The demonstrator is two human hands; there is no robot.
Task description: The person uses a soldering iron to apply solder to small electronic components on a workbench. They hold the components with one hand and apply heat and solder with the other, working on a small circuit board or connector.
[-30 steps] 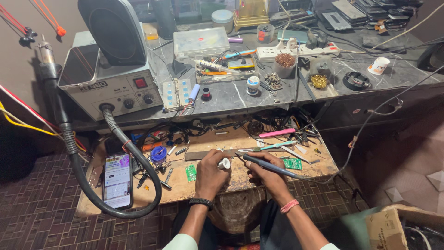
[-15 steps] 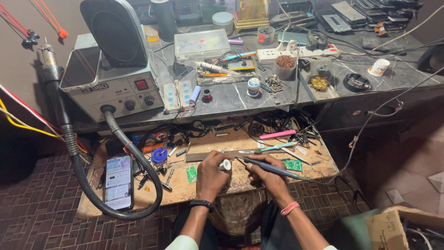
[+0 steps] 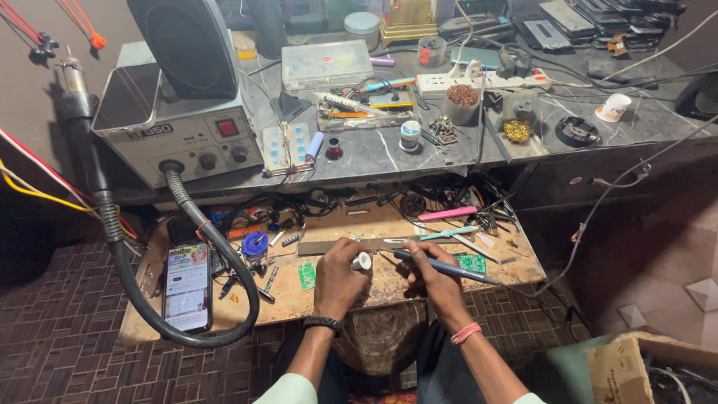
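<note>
My left hand rests on the low wooden work board and is closed around a small white round container. My right hand grips a blue-handled soldering iron, whose tip points left toward the white container, the cord trailing off to the right. The two hands are close together near the middle of the board. A small green circuit board lies just left of my left hand. Another green circuit board lies right of my right hand.
A grey hot-air station with a thick black hose stands left. A lit phone lies at the board's left end. A pink tool, tweezers and wires clutter the board's back. The grey upper shelf holds boxes, a power strip and jars.
</note>
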